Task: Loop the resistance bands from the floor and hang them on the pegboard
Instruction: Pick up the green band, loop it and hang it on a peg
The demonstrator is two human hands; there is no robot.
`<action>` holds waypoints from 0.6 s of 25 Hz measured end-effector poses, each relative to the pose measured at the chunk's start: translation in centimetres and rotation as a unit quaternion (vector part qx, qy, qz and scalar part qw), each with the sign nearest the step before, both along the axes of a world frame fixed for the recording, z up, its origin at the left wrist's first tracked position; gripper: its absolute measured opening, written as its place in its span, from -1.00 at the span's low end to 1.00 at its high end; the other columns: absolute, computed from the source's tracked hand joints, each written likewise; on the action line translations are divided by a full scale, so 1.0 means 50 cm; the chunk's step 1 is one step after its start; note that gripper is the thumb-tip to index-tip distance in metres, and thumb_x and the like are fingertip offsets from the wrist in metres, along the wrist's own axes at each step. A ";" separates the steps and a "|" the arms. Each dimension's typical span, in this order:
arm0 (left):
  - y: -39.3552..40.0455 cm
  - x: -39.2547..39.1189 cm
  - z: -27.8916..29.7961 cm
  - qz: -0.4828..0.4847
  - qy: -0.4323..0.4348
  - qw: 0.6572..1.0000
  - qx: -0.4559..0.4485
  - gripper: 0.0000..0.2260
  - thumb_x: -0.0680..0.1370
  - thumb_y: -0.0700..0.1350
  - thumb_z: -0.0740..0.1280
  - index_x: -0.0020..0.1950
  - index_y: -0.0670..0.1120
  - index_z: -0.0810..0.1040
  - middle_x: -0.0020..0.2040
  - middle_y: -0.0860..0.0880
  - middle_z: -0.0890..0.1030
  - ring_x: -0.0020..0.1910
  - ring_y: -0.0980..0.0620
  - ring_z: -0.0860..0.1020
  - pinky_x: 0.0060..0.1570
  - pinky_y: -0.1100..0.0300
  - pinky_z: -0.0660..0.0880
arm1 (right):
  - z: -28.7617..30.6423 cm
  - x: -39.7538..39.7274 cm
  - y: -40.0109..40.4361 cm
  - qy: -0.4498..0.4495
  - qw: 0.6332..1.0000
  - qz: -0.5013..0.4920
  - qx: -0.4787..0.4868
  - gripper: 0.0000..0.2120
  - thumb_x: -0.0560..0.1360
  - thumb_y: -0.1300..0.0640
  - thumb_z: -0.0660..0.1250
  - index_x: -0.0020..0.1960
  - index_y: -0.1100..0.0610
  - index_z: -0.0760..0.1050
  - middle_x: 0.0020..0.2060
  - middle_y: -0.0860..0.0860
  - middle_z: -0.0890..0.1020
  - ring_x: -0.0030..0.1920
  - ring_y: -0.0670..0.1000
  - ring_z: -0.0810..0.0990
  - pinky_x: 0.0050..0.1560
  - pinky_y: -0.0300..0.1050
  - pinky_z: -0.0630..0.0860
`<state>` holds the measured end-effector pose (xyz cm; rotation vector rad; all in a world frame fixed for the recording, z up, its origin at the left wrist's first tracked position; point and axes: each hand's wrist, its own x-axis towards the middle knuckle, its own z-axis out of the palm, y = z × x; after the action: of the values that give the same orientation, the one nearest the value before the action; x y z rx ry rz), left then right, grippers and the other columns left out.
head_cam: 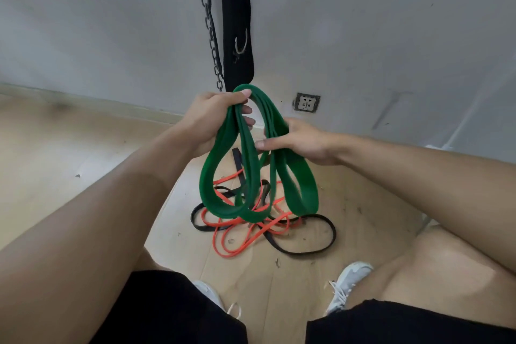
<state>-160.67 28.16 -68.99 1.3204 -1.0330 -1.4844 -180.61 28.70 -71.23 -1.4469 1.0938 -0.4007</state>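
Note:
A wide green resistance band [252, 176] hangs folded into several loops between my hands, above the floor. My left hand [212, 120] grips the top of the loops, thumb over the upper bend. My right hand [298, 139] holds the strands on the right side, thumb pointing left across them. Below, an orange band [245, 240] and a black band [312, 248] lie tangled on the wooden floor. No pegboard is in view.
A black padded strap [237, 22] with a metal hook and a chain [208, 17] hang on the grey wall ahead. A wall socket [306, 103] sits low on the right. My knees and white shoes [349, 285] are at the bottom.

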 end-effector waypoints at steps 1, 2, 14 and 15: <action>-0.003 0.003 -0.002 -0.001 -0.005 1.000 -0.008 -0.80 0.58 -0.09 0.43 0.05 -0.24 0.60 -0.16 -0.13 0.60 -0.26 -0.08 0.62 0.07 -0.13 0.65 | 0.001 -0.002 -0.003 0.007 1.000 -0.005 0.001 -0.79 0.59 0.21 0.43 0.18 0.22 0.50 0.06 0.19 0.76 -0.04 0.15 0.77 0.17 0.13 0.68; -0.005 0.007 -0.003 -0.003 -0.019 1.000 -0.017 -0.83 0.58 -0.10 0.43 0.00 -0.21 0.60 -0.19 -0.11 0.58 -0.31 -0.04 0.58 0.04 -0.12 0.65 | 0.002 -0.006 -0.005 0.016 1.000 -0.010 0.001 -0.81 0.61 0.24 0.37 0.20 0.20 0.49 0.07 0.21 0.76 -0.08 0.11 0.76 0.19 0.15 0.66; -0.025 0.015 -0.008 0.000 -0.084 0.996 -0.010 -0.80 0.56 -0.02 0.42 0.04 -0.14 0.58 -0.29 0.04 0.41 -0.46 0.13 0.32 -0.48 0.27 0.30 | -0.003 -0.017 -0.027 -0.058 0.988 -0.134 0.055 -0.71 0.54 0.26 0.14 0.18 0.21 0.55 -0.41 0.01 0.40 -0.44 0.03 0.41 -0.32 -0.05 0.50; -0.026 0.016 -0.011 0.007 -0.067 0.998 0.007 -0.80 0.56 -0.01 0.41 0.04 -0.13 0.57 -0.29 0.04 0.41 -0.46 0.13 0.32 -0.47 0.27 0.30 | -0.004 -0.011 -0.025 -0.064 0.985 -0.144 0.068 -0.71 0.55 0.26 0.15 0.18 0.20 0.56 -0.41 0.01 0.39 -0.45 0.01 0.37 -0.36 -0.09 0.42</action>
<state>-159.88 26.86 -69.55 1.4511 -1.0981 -1.4104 -181.17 27.46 -71.42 -1.1295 1.2046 -0.6040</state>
